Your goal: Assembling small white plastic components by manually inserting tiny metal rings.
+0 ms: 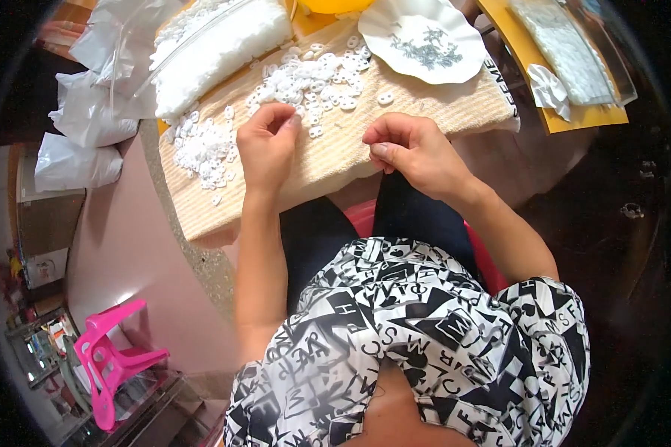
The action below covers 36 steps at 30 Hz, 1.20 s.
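My left hand (267,145) hovers over the front of the cloth-covered table with thumb and curled fingers pressed together; whatever they hold, if anything, is hidden. To its right, my right hand (417,153) pinches thumb against forefinger near the cloth's front edge, and anything there is too small to name. Beyond my hands lies a heap of small white plastic pieces with holes (306,78). A second pile of these white pieces (205,153) is left of my left hand. One loose white piece (385,98) lies just beyond my right hand.
A scalloped white plate (380,30) holds small dark metallic bits at the far right. An open clear bag of white pieces (224,56) stands at the far left. Another filled bag (563,52) rests on a yellow surface. A pink plastic stool (112,357) stands lower left.
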### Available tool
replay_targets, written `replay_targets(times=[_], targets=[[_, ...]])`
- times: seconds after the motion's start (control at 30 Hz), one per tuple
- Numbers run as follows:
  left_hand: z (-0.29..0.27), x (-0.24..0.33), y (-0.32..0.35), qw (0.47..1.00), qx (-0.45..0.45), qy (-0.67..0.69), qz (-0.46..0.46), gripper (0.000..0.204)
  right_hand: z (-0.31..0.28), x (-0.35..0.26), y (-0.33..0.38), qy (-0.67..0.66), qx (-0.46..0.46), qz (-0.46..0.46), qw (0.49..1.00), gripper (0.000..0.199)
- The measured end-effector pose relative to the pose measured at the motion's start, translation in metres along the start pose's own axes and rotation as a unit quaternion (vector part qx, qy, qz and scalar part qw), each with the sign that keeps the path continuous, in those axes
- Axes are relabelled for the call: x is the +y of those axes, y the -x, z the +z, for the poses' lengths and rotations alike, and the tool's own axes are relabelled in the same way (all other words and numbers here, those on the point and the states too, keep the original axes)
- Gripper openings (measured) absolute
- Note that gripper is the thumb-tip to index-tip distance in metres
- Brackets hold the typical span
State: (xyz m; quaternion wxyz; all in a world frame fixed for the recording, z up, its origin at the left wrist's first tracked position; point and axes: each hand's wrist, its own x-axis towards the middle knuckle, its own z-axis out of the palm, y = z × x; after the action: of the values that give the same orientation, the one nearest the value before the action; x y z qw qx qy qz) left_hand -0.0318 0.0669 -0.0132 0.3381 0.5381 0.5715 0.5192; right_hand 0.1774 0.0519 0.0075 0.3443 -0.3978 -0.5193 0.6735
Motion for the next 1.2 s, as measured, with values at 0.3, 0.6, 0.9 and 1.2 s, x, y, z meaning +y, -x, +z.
replay_targets(times=[0.3,0.6,0.9,1.2], targets=[[0.012,0.0,0.008,0.999,0.024,-0.011,0.028,0.012,-0.006,0.005,-0.005,0.103,0.021,-0.019,0.994,0.005],[0.02,0.021,0.031,0.939,-0.065,0.314,-0.125,0.011,-0.007,0.004,-0.004,0.093,0.049,-0.058,0.993,0.007],[0.042,0.043,0.065,0.9,-0.076,0.389,-0.18,0.01,0.007,-0.007,0.01,0.255,0.064,-0.312,0.913,0.006],[0.056,0.045,0.077,0.9,0.07,0.4,-0.16,0.007,0.022,0.006,0.018,0.31,0.125,-0.362,0.87,0.009]])
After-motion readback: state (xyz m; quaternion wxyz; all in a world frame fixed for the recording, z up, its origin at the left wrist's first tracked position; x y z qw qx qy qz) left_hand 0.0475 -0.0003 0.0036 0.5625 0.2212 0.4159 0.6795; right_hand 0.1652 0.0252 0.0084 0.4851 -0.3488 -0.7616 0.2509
